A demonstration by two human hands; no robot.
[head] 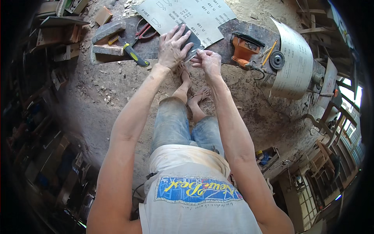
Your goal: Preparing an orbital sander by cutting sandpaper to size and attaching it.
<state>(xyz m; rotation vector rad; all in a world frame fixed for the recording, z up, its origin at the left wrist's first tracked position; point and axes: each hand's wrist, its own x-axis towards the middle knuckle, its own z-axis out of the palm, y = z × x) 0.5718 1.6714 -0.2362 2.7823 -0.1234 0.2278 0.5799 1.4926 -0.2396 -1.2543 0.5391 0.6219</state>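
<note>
A large sheet of sandpaper [187, 14], printed backing up, lies on a low workbench [152, 48]. My left hand [173, 49] presses flat, fingers spread, on a dark flat piece [192, 40] at the sheet's near edge. Right beside it, the thumb and fingertips of my right hand [211, 63] pinch the sandpaper's near corner; the exact grip is partly hidden by the fingers. To the left of the sheet are red-handled scissors [147, 31], and a tool with a green and black handle [136, 55] rests near the bench's front edge.
To the right lie an orange power sander [245, 48] with a cord, a yellow pencil [269, 53] and a round abrasive disc [277, 60]. Another sandpaper sheet [292, 64] curves over the bench end. Wood scraps [108, 98] litter the floor by my feet.
</note>
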